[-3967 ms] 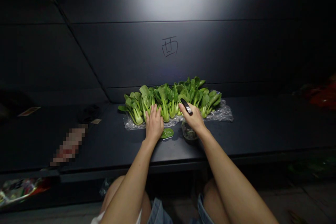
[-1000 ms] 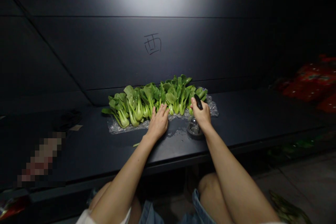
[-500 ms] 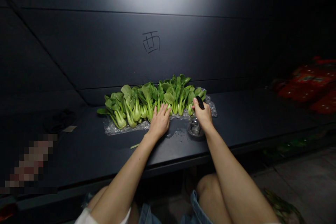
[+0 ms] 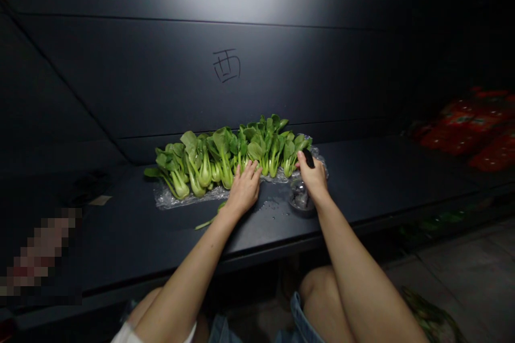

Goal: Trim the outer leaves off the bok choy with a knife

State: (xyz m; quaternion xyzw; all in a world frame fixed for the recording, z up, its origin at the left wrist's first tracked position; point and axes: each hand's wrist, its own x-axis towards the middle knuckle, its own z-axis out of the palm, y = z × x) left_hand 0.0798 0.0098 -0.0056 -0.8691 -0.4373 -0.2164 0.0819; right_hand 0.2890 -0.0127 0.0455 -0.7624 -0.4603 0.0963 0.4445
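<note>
Several heads of green bok choy (image 4: 225,158) stand in a row against the dark back panel, on a crinkled clear plastic sheet (image 4: 173,202). My left hand (image 4: 246,187) lies at the front of the row, fingers stretched out and touching the stems near the middle. At the row's right end, my right hand (image 4: 314,178) is wrapped round the neck of a spray bottle (image 4: 301,198) with a clear round body and a black nozzle. My hand hides part of the bottle. Drops of water dot the surface between the hands.
A loose bok choy stalk (image 4: 204,224) lies by my left forearm on the dark shelf (image 4: 132,241). Red packages (image 4: 462,128) are stacked far right. Dark items and a small paper tag (image 4: 100,200) lie left. Leafy greens (image 4: 432,316) rest on the floor at lower right.
The view has shifted slightly, and more of the loose stalk shows beside my left forearm. Both hands keep nearly the same place and hold.
</note>
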